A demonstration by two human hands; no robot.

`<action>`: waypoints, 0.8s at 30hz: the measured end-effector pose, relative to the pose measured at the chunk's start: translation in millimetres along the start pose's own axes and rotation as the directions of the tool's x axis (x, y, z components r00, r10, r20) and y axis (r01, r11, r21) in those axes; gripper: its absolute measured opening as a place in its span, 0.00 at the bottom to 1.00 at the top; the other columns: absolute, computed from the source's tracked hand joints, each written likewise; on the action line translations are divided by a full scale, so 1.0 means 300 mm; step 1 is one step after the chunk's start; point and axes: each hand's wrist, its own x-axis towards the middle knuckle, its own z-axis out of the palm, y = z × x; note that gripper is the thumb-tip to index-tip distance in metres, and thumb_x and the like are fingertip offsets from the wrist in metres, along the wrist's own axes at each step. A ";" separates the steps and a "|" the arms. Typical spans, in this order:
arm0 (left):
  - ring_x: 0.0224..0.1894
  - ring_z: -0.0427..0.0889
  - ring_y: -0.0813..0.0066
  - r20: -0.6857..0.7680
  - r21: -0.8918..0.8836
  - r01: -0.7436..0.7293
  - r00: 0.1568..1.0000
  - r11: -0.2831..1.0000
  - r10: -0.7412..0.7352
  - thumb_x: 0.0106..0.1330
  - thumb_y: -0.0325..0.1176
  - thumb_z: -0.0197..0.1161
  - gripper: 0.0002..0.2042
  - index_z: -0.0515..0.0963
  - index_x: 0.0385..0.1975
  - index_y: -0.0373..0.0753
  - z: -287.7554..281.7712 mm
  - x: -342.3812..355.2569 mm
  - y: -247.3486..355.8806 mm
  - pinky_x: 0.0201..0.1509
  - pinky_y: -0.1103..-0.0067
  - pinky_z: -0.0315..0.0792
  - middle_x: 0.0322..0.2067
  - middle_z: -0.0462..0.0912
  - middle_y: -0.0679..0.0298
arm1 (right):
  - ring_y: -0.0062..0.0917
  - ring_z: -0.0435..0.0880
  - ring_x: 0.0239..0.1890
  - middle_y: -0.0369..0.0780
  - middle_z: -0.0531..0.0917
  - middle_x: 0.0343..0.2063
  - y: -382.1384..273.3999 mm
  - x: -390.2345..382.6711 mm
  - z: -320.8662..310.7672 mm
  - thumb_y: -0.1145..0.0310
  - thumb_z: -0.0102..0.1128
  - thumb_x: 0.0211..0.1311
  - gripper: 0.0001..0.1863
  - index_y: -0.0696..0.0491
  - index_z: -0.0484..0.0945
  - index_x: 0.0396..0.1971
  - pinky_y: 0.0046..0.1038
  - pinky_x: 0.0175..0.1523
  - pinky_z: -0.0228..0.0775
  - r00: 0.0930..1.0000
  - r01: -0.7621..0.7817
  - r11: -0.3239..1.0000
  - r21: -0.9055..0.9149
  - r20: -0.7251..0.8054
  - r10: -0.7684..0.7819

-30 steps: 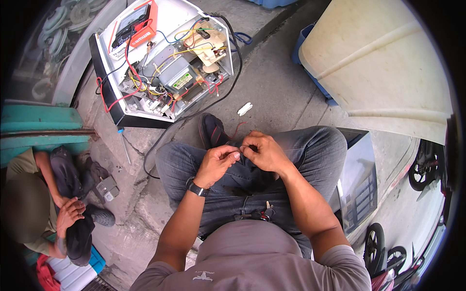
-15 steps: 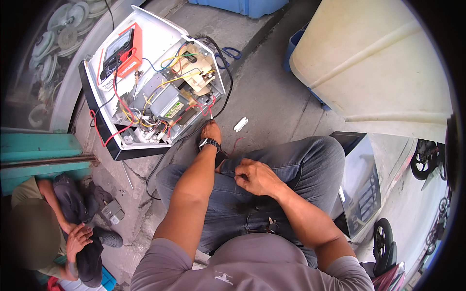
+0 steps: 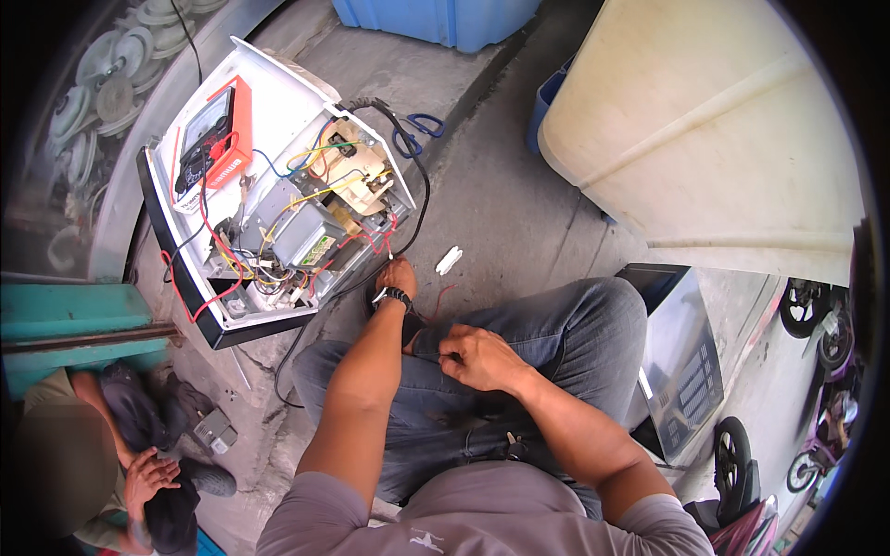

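Observation:
An opened white appliance (image 3: 324,107) sits ahead-left, full of coloured wires, with an orange-framed multimeter (image 3: 209,139) in it. My left hand (image 3: 396,278) reaches to its near right edge, fingers curled by a red wire's white connector (image 3: 390,257); what they grip is too small to make out. My right hand (image 3: 477,357) is over my jeans with fingers pinched, their contents hidden. Beside my left hand lie a black cable (image 3: 422,218) and a small white piece (image 3: 449,259) on the concrete.
A co-worker (image 3: 56,445) sits at lower left beside a grey metal part (image 3: 215,428). A large cream plastic container (image 3: 705,130), blue bins (image 3: 436,18), a dark panelled casing (image 3: 681,380) at right, motorbike wheels (image 3: 731,463) and a glass case (image 3: 111,83) surround me.
My left hand has left my right hand and stretched forward to the appliance's edge. My right hand stays over my lap, a little lower. The whole view has shifted.

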 end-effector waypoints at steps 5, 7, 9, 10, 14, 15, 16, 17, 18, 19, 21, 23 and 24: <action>0.43 0.87 0.56 0.044 -0.649 -0.165 0.966 0.743 0.253 0.74 0.33 0.61 0.09 0.75 0.46 0.35 -0.061 -0.212 0.055 0.51 0.68 0.80 0.40 0.87 0.56 | 0.37 0.87 0.35 0.43 0.86 0.40 -0.002 0.004 -0.056 0.72 0.66 0.55 0.06 0.58 0.81 0.30 0.37 0.42 0.78 0.992 -0.067 0.986 0.150 -0.097 0.082; 0.42 0.86 0.69 0.060 -0.989 0.012 0.945 0.150 0.321 0.75 0.32 0.63 0.09 0.75 0.47 0.36 -0.171 -0.342 0.127 0.49 0.76 0.79 0.41 0.85 0.61 | 0.21 0.85 0.32 0.44 0.88 0.44 -0.031 -0.020 -0.115 0.77 0.63 0.57 0.03 0.60 0.79 0.28 0.28 0.37 0.78 0.981 -0.136 0.915 0.381 -0.079 0.179; 0.43 0.84 0.73 0.035 -0.998 0.014 0.948 0.068 0.317 0.76 0.31 0.64 0.09 0.75 0.49 0.36 -0.308 -0.477 0.167 0.49 0.78 0.79 0.41 0.84 0.62 | 0.20 0.85 0.32 0.45 0.88 0.42 -0.020 -0.055 -0.128 0.77 0.62 0.59 0.03 0.60 0.79 0.27 0.26 0.37 0.79 0.975 -0.122 0.805 0.581 -0.080 0.206; 0.43 0.83 0.77 0.016 -0.999 0.025 0.951 -0.024 0.309 0.76 0.30 0.64 0.10 0.75 0.51 0.36 -0.367 -0.538 0.172 0.49 0.79 0.78 0.41 0.84 0.64 | 0.19 0.84 0.32 0.45 0.88 0.41 -0.021 -0.064 -0.126 0.77 0.61 0.62 0.05 0.60 0.78 0.26 0.25 0.37 0.79 0.969 -0.115 0.654 0.748 -0.059 0.238; 0.45 0.84 0.75 -0.070 -0.988 -0.029 0.958 -0.149 0.277 0.76 0.29 0.64 0.11 0.75 0.53 0.36 -0.494 -0.698 0.180 0.51 0.78 0.78 0.42 0.84 0.63 | 0.20 0.83 0.28 0.46 0.86 0.37 -0.058 -0.074 -0.137 0.77 0.59 0.64 0.07 0.59 0.77 0.26 0.24 0.36 0.79 0.966 -0.096 0.513 0.853 -0.045 0.255; 0.45 0.83 0.74 -0.090 -0.985 -0.046 0.959 -0.164 0.268 0.75 0.29 0.64 0.11 0.75 0.53 0.36 -0.519 -0.722 0.190 0.52 0.78 0.78 0.43 0.84 0.62 | 0.21 0.84 0.28 0.45 0.85 0.36 -0.060 -0.074 -0.136 0.78 0.58 0.63 0.06 0.58 0.76 0.25 0.24 0.36 0.79 0.969 -0.088 0.493 0.865 -0.041 0.245; 0.46 0.83 0.74 -0.108 -0.982 -0.063 0.960 -0.177 0.260 0.75 0.28 0.64 0.11 0.75 0.52 0.35 -0.533 -0.741 0.194 0.52 0.77 0.77 0.44 0.83 0.62 | 0.21 0.84 0.28 0.45 0.85 0.36 -0.063 -0.077 -0.132 0.78 0.58 0.63 0.06 0.58 0.76 0.25 0.24 0.36 0.79 0.970 -0.082 0.498 0.864 -0.045 0.239; 0.46 0.83 0.74 -0.116 -0.982 -0.070 0.958 -0.178 0.261 0.75 0.28 0.64 0.11 0.75 0.52 0.35 -0.540 -0.757 0.192 0.52 0.77 0.77 0.44 0.83 0.62 | 0.20 0.83 0.27 0.45 0.85 0.35 -0.067 -0.080 -0.128 0.78 0.58 0.62 0.07 0.58 0.75 0.24 0.23 0.35 0.78 0.973 -0.063 0.481 0.874 -0.053 0.224; 0.46 0.83 0.74 -0.132 -0.979 -0.086 0.959 -0.185 0.252 0.75 0.27 0.64 0.10 0.75 0.52 0.36 -0.547 -0.773 0.184 0.52 0.77 0.77 0.44 0.83 0.62 | 0.20 0.83 0.27 0.44 0.85 0.34 -0.071 -0.082 -0.125 0.79 0.57 0.62 0.07 0.57 0.74 0.23 0.23 0.34 0.78 0.976 -0.045 0.466 0.884 -0.060 0.207; 0.46 0.83 0.74 -0.147 -0.976 -0.101 0.958 -0.191 0.245 0.75 0.27 0.64 0.10 0.75 0.52 0.36 -0.553 -0.787 0.178 0.52 0.77 0.77 0.44 0.83 0.62 | 0.20 0.83 0.27 0.44 0.85 0.34 -0.076 -0.083 -0.126 0.79 0.57 0.62 0.07 0.57 0.74 0.23 0.23 0.34 0.78 0.978 -0.040 0.471 0.881 -0.063 0.200; 0.47 0.83 0.74 -0.161 -0.976 -0.117 0.956 -0.185 0.245 0.75 0.27 0.64 0.10 0.75 0.53 0.37 -0.563 -0.809 0.165 0.52 0.78 0.77 0.45 0.83 0.62 | 0.20 0.81 0.26 0.44 0.85 0.34 -0.084 -0.085 -0.128 0.80 0.57 0.61 0.08 0.56 0.73 0.23 0.23 0.33 0.76 0.982 -0.014 0.482 0.876 -0.079 0.172; 0.47 0.82 0.75 -0.173 -0.975 -0.132 0.954 -0.178 0.244 0.75 0.28 0.64 0.11 0.75 0.53 0.38 -0.572 -0.830 0.155 0.52 0.78 0.76 0.46 0.82 0.63 | 0.19 0.81 0.26 0.44 0.85 0.34 -0.076 -0.086 -0.115 0.79 0.57 0.62 0.08 0.56 0.73 0.23 0.23 0.32 0.75 0.986 0.000 0.462 0.887 -0.076 0.146; 0.47 0.82 0.75 -0.165 -0.972 -0.116 0.954 -0.203 0.249 0.75 0.27 0.64 0.11 0.75 0.54 0.38 -0.574 -0.840 0.150 0.52 0.78 0.76 0.46 0.82 0.63 | 0.19 0.81 0.25 0.44 0.85 0.34 -0.073 -0.087 -0.108 0.79 0.58 0.62 0.08 0.55 0.73 0.23 0.23 0.32 0.75 0.989 0.007 0.437 0.900 -0.069 0.128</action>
